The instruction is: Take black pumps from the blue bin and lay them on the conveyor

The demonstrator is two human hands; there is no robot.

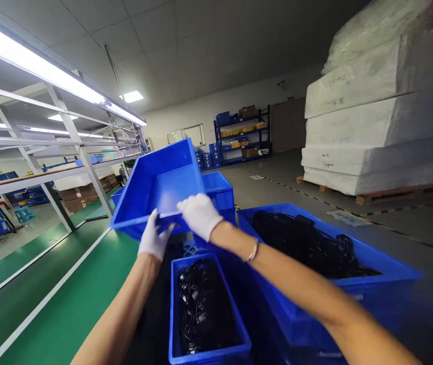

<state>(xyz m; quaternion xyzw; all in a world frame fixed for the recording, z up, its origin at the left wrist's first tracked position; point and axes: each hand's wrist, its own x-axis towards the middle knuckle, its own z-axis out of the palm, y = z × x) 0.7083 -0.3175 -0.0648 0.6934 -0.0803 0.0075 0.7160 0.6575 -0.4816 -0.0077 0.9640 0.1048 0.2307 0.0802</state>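
Both my hands wear white gloves and hold up one blue plastic bin (pixel 174 185), tilted so that its bare inside faces me. My left hand (pixel 153 235) grips the near edge from below, thumb over the rim. On the same edge, further right, my right hand (pixel 200 215) is closed, its fingertips over the rim. Below the hands stands a smaller blue bin (pixel 173 304) with black cables (pixel 204 304) in it. To the right, a large blue bin (pixel 391 271) is heaped with black cables (pixel 300 243).
A green-topped conveyor line (pixel 87 284) with a metal frame runs along my left. Another blue bin (pixel 220 195) stands behind the held one. Wrapped white stacks (pixel 345 137) sit on pallets at the right. A blue shelf rack (pixel 242 134) stands by the far wall.
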